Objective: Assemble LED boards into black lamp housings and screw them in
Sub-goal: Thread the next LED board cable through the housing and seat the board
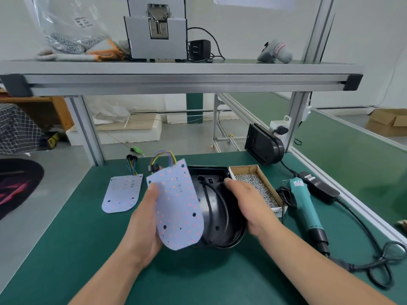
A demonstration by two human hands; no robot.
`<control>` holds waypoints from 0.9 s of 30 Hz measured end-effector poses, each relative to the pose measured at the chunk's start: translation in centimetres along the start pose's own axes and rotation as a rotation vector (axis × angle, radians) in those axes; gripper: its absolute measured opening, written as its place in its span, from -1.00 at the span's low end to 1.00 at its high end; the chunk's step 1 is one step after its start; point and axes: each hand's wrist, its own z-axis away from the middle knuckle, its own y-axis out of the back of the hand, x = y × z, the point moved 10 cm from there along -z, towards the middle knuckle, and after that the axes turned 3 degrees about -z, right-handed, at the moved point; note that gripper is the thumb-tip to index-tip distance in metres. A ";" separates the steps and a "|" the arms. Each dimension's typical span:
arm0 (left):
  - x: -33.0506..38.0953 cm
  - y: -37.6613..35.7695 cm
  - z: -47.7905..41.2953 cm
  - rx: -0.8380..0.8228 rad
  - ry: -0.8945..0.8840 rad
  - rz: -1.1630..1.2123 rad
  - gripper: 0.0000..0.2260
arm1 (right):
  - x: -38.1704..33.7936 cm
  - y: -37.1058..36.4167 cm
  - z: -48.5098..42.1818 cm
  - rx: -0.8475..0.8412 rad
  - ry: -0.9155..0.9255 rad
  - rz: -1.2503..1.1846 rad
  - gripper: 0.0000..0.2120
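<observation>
Left hand [147, 220] grips the LED board [178, 209], thumb pressed on its dotted face with the other fingers hidden behind it. The board is tilted up and overlaps the left side of the black lamp housing [219, 219]. Right hand [248, 204] clasps that housing along its right edge, fingers curled over the rim, the open side facing up. Coloured wires [164, 156] loop off the board's top. Left of the hands a second LED board [122, 194] lies flat on the green mat [83, 256]. Just right of the right hand, a box of screws [256, 187], then the teal electric screwdriver [305, 204]. Further back, another housing [263, 146] stands on edge.
</observation>
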 end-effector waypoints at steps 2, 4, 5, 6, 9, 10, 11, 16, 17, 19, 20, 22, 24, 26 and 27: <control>0.5 0.8 -0.4 0.021 -0.011 0.010 -0.58 | -1.2 0.9 0.0 0.063 0.085 0.069 -0.70; 0.7 0.9 -0.5 0.030 -0.020 -0.021 -0.59 | -2.4 1.0 0.3 0.089 0.190 0.125 -0.66; 0.5 0.7 -0.5 0.030 -0.018 -0.044 -0.60 | -2.9 1.0 0.5 0.094 0.239 0.146 -0.62; 0.2 0.5 -0.5 0.028 -0.008 -0.066 -0.61 | -3.4 1.0 0.7 0.103 0.284 0.169 -0.59; -0.8 0.5 -0.4 0.032 0.037 -0.135 -0.61 | -4.2 1.7 0.9 0.143 0.354 0.190 -0.59; -0.9 0.4 -0.4 0.020 0.040 -0.160 -0.61 | -4.2 1.9 0.8 0.144 0.354 0.175 -0.59; -0.9 0.2 -0.4 0.006 0.038 -0.188 -0.61 | -4.3 2.2 0.7 0.156 0.359 0.171 -0.61; -0.8 1.1 -1.0 -0.024 0.033 -0.205 -0.60 | -5.9 6.6 0.3 0.355 0.377 0.160 -0.74; -0.6 1.5 -1.2 -0.019 0.013 -0.187 -0.63 | -6.1 7.9 0.2 0.386 0.363 0.119 -0.73; -0.4 1.7 -1.4 -0.018 -0.026 -0.171 -0.63 | -5.8 9.4 -0.2 0.400 0.328 0.061 -0.70; -0.5 1.4 -1.4 -0.026 -0.035 -0.186 -0.60 | -5.6 9.6 -0.2 0.403 0.317 0.079 -0.70; -1.1 0.3 -1.1 -0.062 -0.039 -0.232 -0.60 | -5.1 9.0 -0.1 0.387 0.332 0.165 -0.71; -1.6 -0.5 -0.9 -0.088 -0.038 -0.227 -0.61 | -4.8 7.8 0.1 0.345 0.330 0.217 -0.52; -1.2 -0.6 -0.9 -0.089 -0.067 -0.188 -0.61 | -5.1 7.3 0.1 0.326 0.333 0.235 -0.38; -1.0 -0.6 -0.8 -0.091 -0.084 -0.171 -0.61 | -5.3 7.3 0.2 0.324 0.347 0.255 -0.38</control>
